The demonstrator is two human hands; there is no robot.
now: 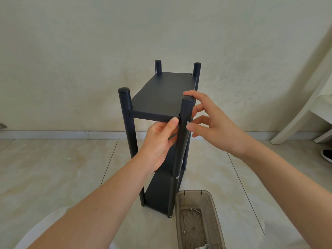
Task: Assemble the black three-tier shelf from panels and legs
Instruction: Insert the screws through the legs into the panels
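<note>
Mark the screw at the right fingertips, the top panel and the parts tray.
screw (pixel 188 122): head view, its silver head.
top panel (pixel 161 94): head view, middle of upper face.
parts tray (pixel 192 192): head view, far rim.

Shelf (pixel 161 92): matt black, smooth; metal or coated board, can't tell. Legs (pixel 125 101): same matt black, smooth. Screw (pixel 188 122) at the shelf's near right leg: shiny bare metal. Tray (pixel 177 212) beside shelf foot: smoky brown translucent plastic, slight sheen; small shiny metal washers (pixel 183 232) inside. Floor (pixel 53 168) under shelf: glossy cream marble-look tile. Wall (pixel 71 51) behind shelf: matt, faintly rough plaster.
</note>
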